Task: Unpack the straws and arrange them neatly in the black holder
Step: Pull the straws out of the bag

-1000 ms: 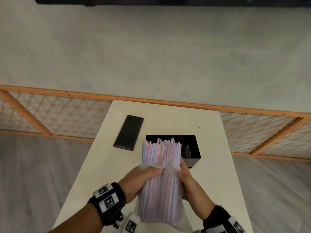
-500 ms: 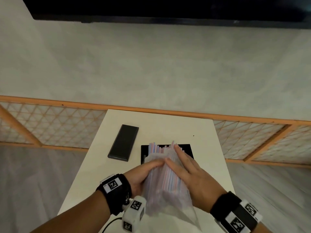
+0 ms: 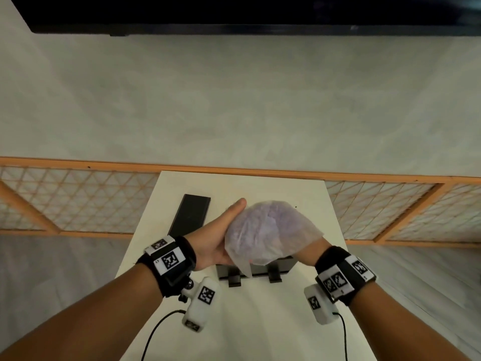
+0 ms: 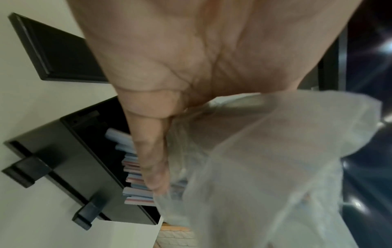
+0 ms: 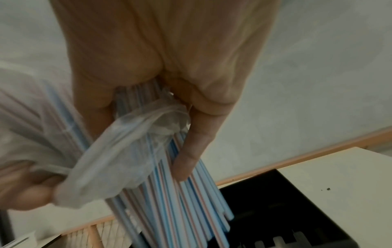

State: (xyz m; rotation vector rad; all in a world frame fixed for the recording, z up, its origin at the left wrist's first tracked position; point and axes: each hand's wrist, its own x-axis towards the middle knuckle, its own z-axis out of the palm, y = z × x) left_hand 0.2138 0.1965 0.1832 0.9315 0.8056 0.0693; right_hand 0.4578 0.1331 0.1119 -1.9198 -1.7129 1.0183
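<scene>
White table | right hand fingers around straws | holder below

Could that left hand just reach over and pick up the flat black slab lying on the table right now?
Probably not at once. The flat black slab lies in the open beside the left hand, with nothing between them, but that hand is busy holding the thin clear plastic bag of striped straws.

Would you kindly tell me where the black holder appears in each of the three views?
Head: black holder at lower centre, mostly hidden behind the plastic bag.
Left wrist: lower left, straws poking into its opening.
Right wrist: bottom right corner, under the straw ends.
Shared landmark: the white table it stands on.
</scene>
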